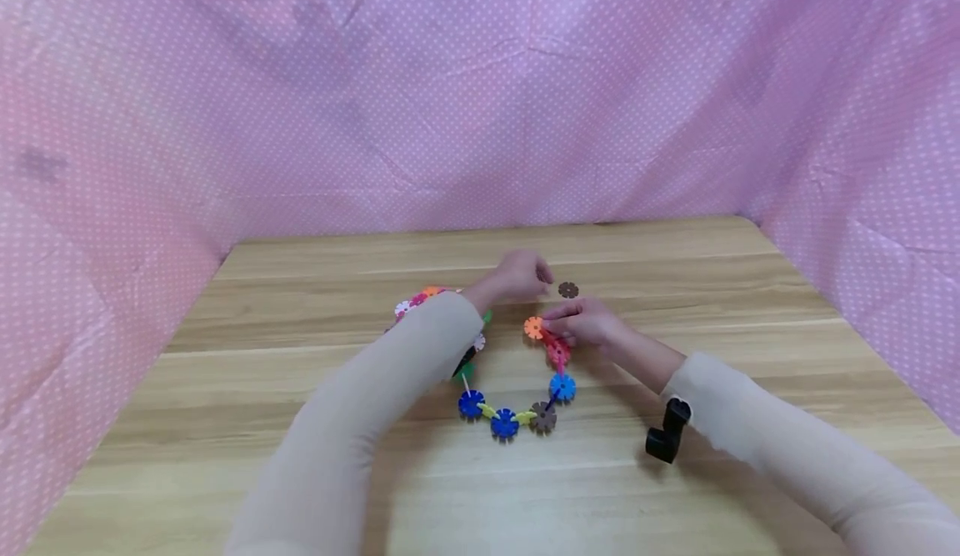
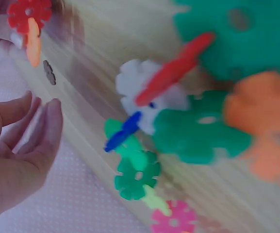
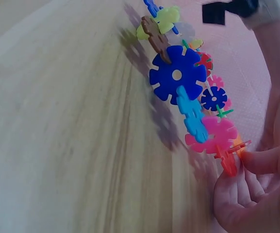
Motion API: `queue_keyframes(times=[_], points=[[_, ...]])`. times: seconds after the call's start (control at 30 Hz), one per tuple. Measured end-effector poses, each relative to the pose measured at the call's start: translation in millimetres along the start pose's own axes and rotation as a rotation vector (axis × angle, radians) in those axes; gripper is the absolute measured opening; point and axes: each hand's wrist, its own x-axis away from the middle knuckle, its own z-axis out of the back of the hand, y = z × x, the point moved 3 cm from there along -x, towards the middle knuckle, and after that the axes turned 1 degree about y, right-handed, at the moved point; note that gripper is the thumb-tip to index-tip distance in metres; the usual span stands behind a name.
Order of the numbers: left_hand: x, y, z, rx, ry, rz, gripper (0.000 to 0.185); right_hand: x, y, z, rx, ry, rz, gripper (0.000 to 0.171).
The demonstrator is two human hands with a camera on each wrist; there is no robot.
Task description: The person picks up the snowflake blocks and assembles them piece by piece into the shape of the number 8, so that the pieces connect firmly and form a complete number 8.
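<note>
A chain of slotted plastic snowflake discs curves over the table, with a dark blue disc [image 1: 471, 404], a brown disc [image 1: 543, 417] and a light blue disc [image 1: 562, 387] along its near side. At its right end, my right hand [image 1: 588, 323] pinches a red disc [image 3: 228, 162] between thumb and fingers, beside an orange disc [image 1: 533, 328]. My left hand [image 1: 522, 274] hovers farther back, fingers loosely bent and apart with nothing visible between them. Just right of it lies a loose brown disc [image 2: 49, 73], not touched. The left forearm hides part of the chain.
More joined discs, including an orange one [image 1: 432, 292] and a white one [image 1: 403, 309], lie left behind the left sleeve. A black wrist camera [image 1: 667, 433] sticks out from the right cuff. Pink dotted cloth [image 1: 480, 122] hangs around the wooden table [image 1: 300, 289].
</note>
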Motion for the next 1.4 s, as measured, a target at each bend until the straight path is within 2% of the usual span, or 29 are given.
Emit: queue_keyframes(times=[0.1, 0.17, 0.3, 0.5, 0.63, 0.73, 0.83, 0.97, 1.13, 1.3, 1.4], points=[[-14.9, 10.5, -11.3, -0.155, -0.06, -0.115, 0.031, 2, 2, 1, 0.017, 0.01, 0.002, 0.035], [-22.0, 15.6, -17.7, -0.23, -0.114, -0.152, 0.036, 2, 3, 1, 0.017, 0.013, -0.002, 0.033], [-28.9, 18.5, -24.1, -0.349, -0.178, -0.159, 0.032, 1, 2, 0, -0.005, -0.002, 0.0, 0.034], [-27.9, 13.4, -19.9, -0.468, -0.15, -0.174, 0.017, 2, -4, 0, -0.014, -0.002, -0.008, 0.034], [-22.2, 7.6, -16.2, -0.488, -0.112, -0.171, 0.013, 3, -7, 0, -0.009, 0.005, -0.01, 0.034], [-17.4, 4.3, -16.4, -0.462, -0.099, -0.149, 0.012, 3, -6, -1, -0.012, -0.001, -0.011, 0.034], [-14.5, 2.3, -19.3, -0.445, -0.103, -0.13, 0.015, 3, -5, -3, -0.019, -0.006, -0.01, 0.034], [-13.7, 3.5, -22.6, -0.492, -0.112, -0.157, 0.02, 3, -3, -4, -0.028, -0.004, -0.009, 0.034], [-12.1, 5.3, -18.7, -0.525, -0.124, -0.16, 0.013, 4, -1, -4, -0.043, 0.001, -0.012, 0.034], [-7.0, 0.8, -7.4, -0.442, -0.109, -0.152, 0.015, 5, -1, -2, -0.057, 0.006, -0.01, 0.035], [-2.5, -6.1, -1.9, -0.381, -0.113, -0.188, 0.014, 6, 0, -1, -0.058, 0.006, -0.012, 0.036]])
